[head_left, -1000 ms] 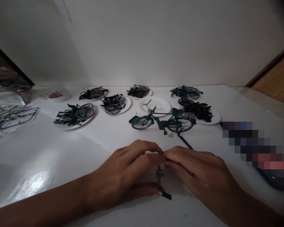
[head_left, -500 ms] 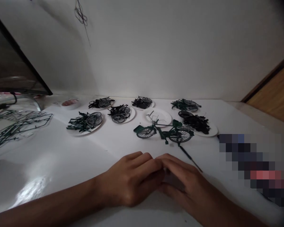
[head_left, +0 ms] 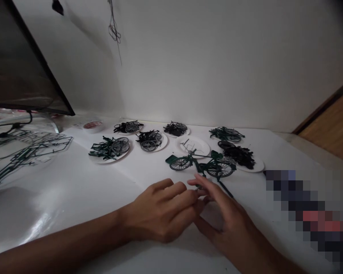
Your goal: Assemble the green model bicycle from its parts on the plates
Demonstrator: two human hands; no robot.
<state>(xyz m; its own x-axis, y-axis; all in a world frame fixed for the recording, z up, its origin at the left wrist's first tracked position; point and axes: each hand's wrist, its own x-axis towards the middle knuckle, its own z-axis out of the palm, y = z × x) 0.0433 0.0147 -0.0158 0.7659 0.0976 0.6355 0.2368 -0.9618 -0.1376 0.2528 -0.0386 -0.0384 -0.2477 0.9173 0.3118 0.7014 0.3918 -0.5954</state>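
Note:
My left hand (head_left: 162, 211) is closed, fingers curled, its fingertips meeting those of my right hand (head_left: 224, 213) low in the middle of the view. A tiny dark piece shows between the fingertips; most of it is hidden, and its kind cannot be told. My right hand's index finger is raised, while its other fingers bend in towards the left hand. Just beyond the hands a green model bicycle (head_left: 201, 163) stands on the white table. Behind it, a white paper plate (head_left: 205, 147) holds a few thin parts. A thin dark stick-like tool (head_left: 225, 189) lies partly behind my right hand.
Several paper plates carry dark bicycle parts, one plate (head_left: 110, 159) at left and another (head_left: 258, 164) at right. Green part frames (head_left: 31, 152) lie far left under a dark screen (head_left: 25, 64). A tape roll (head_left: 93, 127) sits near the wall. The right side is pixelated.
The view has shifted slightly, moving the scene right and down. My right index finger has lifted from the left hand, and a small dark piece now shows between the fingertips.

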